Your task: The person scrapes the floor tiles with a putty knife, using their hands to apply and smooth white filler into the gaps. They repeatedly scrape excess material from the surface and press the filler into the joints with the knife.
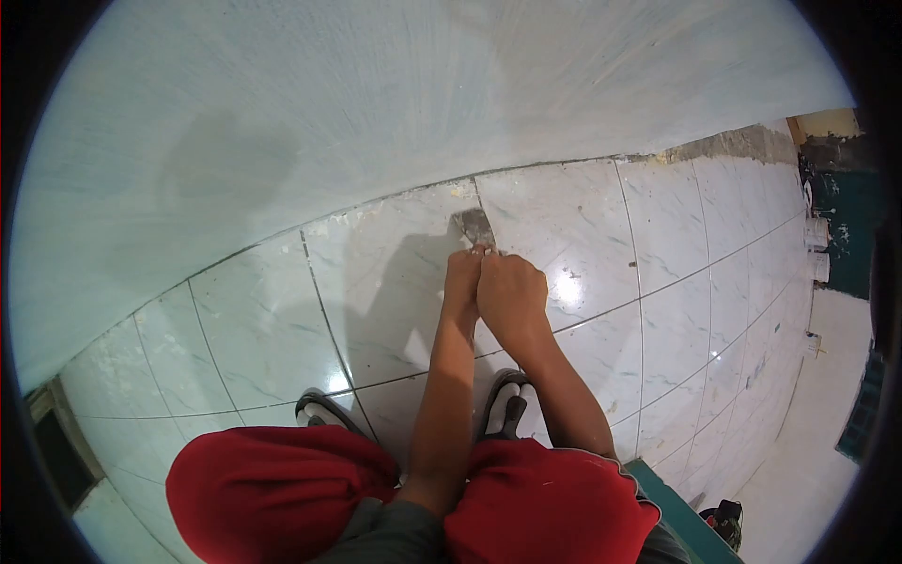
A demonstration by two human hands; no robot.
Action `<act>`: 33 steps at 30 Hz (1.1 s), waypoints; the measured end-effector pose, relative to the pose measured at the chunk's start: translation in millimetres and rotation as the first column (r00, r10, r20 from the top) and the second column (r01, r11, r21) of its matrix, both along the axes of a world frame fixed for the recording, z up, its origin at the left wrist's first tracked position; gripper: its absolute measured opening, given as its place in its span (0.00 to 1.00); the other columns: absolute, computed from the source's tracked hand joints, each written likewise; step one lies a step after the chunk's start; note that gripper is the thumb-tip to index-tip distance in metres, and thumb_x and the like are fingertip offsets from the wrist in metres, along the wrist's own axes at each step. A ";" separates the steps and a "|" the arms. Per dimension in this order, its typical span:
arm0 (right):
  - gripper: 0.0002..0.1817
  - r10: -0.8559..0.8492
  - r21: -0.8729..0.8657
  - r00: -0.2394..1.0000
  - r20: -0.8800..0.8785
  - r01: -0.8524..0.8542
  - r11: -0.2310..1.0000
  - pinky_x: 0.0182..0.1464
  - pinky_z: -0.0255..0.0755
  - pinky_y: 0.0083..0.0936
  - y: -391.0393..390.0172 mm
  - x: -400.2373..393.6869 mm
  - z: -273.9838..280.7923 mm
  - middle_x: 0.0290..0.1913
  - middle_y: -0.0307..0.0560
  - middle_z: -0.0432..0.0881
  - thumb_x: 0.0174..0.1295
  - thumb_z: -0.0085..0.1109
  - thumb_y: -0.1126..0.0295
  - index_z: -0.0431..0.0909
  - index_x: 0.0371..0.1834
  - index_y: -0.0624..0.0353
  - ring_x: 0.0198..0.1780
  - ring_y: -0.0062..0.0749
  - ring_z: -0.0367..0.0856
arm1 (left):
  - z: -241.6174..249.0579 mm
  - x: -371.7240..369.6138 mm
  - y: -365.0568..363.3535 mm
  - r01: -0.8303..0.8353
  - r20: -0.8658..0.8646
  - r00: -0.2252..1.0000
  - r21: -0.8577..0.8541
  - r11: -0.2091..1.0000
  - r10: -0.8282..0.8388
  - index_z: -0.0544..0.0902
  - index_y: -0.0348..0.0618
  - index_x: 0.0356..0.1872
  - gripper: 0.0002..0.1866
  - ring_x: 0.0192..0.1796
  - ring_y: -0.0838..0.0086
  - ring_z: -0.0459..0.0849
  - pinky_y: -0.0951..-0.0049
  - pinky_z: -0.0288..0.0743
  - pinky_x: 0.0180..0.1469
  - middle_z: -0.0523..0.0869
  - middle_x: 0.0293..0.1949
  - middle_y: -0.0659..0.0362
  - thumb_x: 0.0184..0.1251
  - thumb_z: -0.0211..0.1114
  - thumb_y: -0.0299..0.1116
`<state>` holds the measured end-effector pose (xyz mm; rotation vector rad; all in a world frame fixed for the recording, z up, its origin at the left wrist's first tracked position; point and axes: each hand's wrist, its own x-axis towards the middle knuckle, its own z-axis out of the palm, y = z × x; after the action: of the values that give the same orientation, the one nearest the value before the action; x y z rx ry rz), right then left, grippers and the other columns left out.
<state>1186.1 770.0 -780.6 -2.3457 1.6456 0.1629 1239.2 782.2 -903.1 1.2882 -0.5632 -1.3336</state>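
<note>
A scraper with a flat, dirty metal blade points away from me over the pale marbled floor tiles. My right hand is closed around its handle, which the fingers mostly hide. My left hand is pressed against the right one and also closed on the scraper at the handle. The blade lies at or just above the floor tile, near a dark grout line. Whitish specks and residue mark the tiles along the base of the wall.
A pale blue-white wall rises in front, meeting the floor in a dark seam. My sandalled feet and red-clad knees are below. White containers stand by a green surface at right; a green edge is lower right.
</note>
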 end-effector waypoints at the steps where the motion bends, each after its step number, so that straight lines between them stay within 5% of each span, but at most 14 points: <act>1: 0.07 -0.008 0.015 1.000 -0.022 0.008 1.000 0.27 0.76 0.31 1.9 0.9 2.1 0.21 0.53 0.79 0.50 0.51 0.73 0.77 0.21 0.61 0.25 0.42 0.81 | 6.3 2.7 -0.1 0.033 0.040 0.999 0.084 0.996 -0.036 0.78 0.33 0.24 0.14 0.22 0.75 0.75 0.70 0.66 0.23 0.78 0.20 0.56 0.62 0.53 0.34; 3: 0.07 -0.012 0.039 1.000 -0.015 0.012 0.999 0.27 0.76 0.31 -6.3 1.2 -3.6 0.22 0.53 0.80 0.51 0.50 0.72 0.77 0.22 0.61 0.25 0.42 0.81 | 5.8 1.9 5.6 0.068 0.072 0.994 0.186 0.980 -0.083 0.78 0.33 0.24 0.14 0.22 0.76 0.74 0.70 0.66 0.23 0.78 0.20 0.56 0.62 0.54 0.34; 6: 0.08 -0.016 0.041 1.000 0.003 0.016 0.999 0.28 0.76 0.31 -5.5 1.2 -0.4 0.23 0.53 0.80 0.52 0.50 0.71 0.78 0.23 0.61 0.26 0.43 0.81 | -5.8 0.1 3.9 0.003 -0.164 0.986 -0.041 0.999 -0.010 0.76 0.32 0.22 0.13 0.21 0.76 0.74 0.71 0.66 0.22 0.77 0.19 0.55 0.62 0.54 0.33; 9: 0.08 -0.017 0.056 1.000 -0.015 0.018 0.998 0.30 0.76 0.33 -7.9 4.5 12.2 0.24 0.54 0.80 0.52 0.50 0.70 0.78 0.23 0.61 0.28 0.43 0.82 | 1.0 6.6 -0.8 0.197 0.518 0.856 -0.310 0.930 -0.008 0.75 0.33 0.22 0.12 0.21 0.77 0.73 0.73 0.65 0.21 0.76 0.18 0.57 0.61 0.54 0.31; 11: 0.08 -0.036 0.112 0.999 -0.040 0.040 0.993 0.32 0.76 0.33 -7.6 3.3 12.6 0.25 0.54 0.80 0.52 0.49 0.70 0.78 0.24 0.61 0.29 0.43 0.82 | 28.1 9.4 0.4 0.088 0.043 0.995 0.132 0.987 -0.095 0.76 0.34 0.22 0.11 0.20 0.76 0.74 0.73 0.65 0.21 0.75 0.18 0.58 0.60 0.55 0.30; 12: 0.08 -0.044 0.134 0.998 -0.038 0.049 0.990 0.33 0.76 0.33 -14.8 4.0 8.2 0.26 0.54 0.81 0.52 0.49 0.70 0.78 0.24 0.61 0.30 0.43 0.82 | 25.5 9.6 -2.0 0.101 0.053 0.993 0.126 0.987 -0.109 0.76 0.34 0.22 0.11 0.20 0.76 0.74 0.73 0.65 0.21 0.75 0.18 0.58 0.60 0.55 0.30; 14: 0.08 -0.058 0.149 0.998 -0.026 0.062 0.987 0.34 0.76 0.33 -14.9 3.2 7.1 0.27 0.55 0.81 0.52 0.49 0.71 0.79 0.24 0.61 0.31 0.43 0.82 | 15.3 6.9 -6.8 -0.052 -0.475 0.877 0.064 0.997 0.076 0.76 0.32 0.22 0.11 0.21 0.77 0.74 0.73 0.65 0.21 0.76 0.18 0.57 0.60 0.55 0.30; 18: 0.09 -0.098 0.118 0.995 0.035 0.093 0.989 0.35 0.75 0.33 -16.0 2.7 8.7 0.29 0.55 0.81 0.51 0.49 0.71 0.79 0.26 0.61 0.33 0.44 0.82 | -3.0 1.7 -9.8 -0.047 -0.331 0.929 0.339 0.940 0.166 0.76 0.31 0.23 0.11 0.21 0.77 0.75 0.73 0.65 0.21 0.77 0.19 0.56 0.60 0.55 0.30; 21: 0.09 -0.095 0.171 0.995 0.035 0.088 0.981 0.36 0.75 0.33 -22.4 4.2 7.4 0.29 0.55 0.81 0.51 0.49 0.71 0.80 0.27 0.61 0.34 0.44 0.82 | -11.5 15.8 -8.0 0.163 0.265 0.957 -0.164 0.973 -0.116 0.77 0.33 0.22 0.08 0.22 0.78 0.76 0.73 0.65 0.21 0.79 0.20 0.56 0.56 0.57 0.28; 24: 0.10 -0.069 0.173 0.997 0.045 0.061 0.983 0.37 0.75 0.36 -15.2 1.0 17.5 0.30 0.58 0.81 0.49 0.49 0.70 0.79 0.28 0.63 0.34 0.47 0.81 | -2.5 12.0 -9.4 0.112 0.066 0.992 -0.145 0.983 -0.103 0.78 0.36 0.21 0.06 0.22 0.76 0.76 0.72 0.66 0.22 0.80 0.21 0.56 0.51 0.59 0.28; 26: 0.11 -0.068 0.162 0.996 0.062 0.057 0.985 0.37 0.75 0.38 -17.3 2.5 16.5 0.31 0.61 0.80 0.48 0.49 0.70 0.78 0.29 0.64 0.35 0.50 0.81 | 13.6 2.7 -2.5 -0.098 -0.464 0.865 0.215 0.972 0.190 0.79 0.37 0.20 0.06 0.22 0.76 0.76 0.72 0.66 0.22 0.80 0.21 0.56 0.48 0.61 0.28; 30: 0.10 -0.091 0.175 0.994 0.061 0.079 0.981 0.37 0.75 0.36 -23.9 5.8 9.2 0.32 0.59 0.80 0.48 0.51 0.69 0.79 0.29 0.63 0.36 0.48 0.81 | -22.4 13.8 -12.6 0.122 0.038 0.992 -0.300 0.946 -0.116 0.79 0.36 0.21 0.05 0.23 0.75 0.76 0.74 0.66 0.22 0.79 0.21 0.59 0.50 0.60 0.27; 32: 0.11 -0.054 0.164 0.997 0.052 0.045 0.986 0.36 0.75 0.35 -24.4 8.5 15.6 0.32 0.56 0.81 0.50 0.50 0.68 0.80 0.28 0.62 0.36 0.45 0.82 | 23.1 9.7 -9.7 -0.119 -0.520 0.838 0.122 0.985 0.165 0.79 0.36 0.22 0.04 0.23 0.74 0.76 0.74 0.66 0.22 0.78 0.22 0.60 0.51 0.59 0.26; 33: 0.11 -0.058 0.147 0.998 0.022 0.054 0.988 0.36 0.74 0.36 -20.3 9.3 16.7 0.32 0.56 0.81 0.50 0.50 0.67 0.79 0.29 0.62 0.36 0.45 0.81 | 22.3 10.2 -14.0 -0.122 -0.519 0.839 0.111 0.986 0.163 0.79 0.36 0.22 0.04 0.23 0.74 0.76 0.74 0.66 0.22 0.78 0.22 0.60 0.51 0.59 0.26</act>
<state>1195.4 749.7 -763.9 -2.1825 1.6268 0.2322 1249.4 768.2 -880.7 0.9359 -0.0300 -1.5121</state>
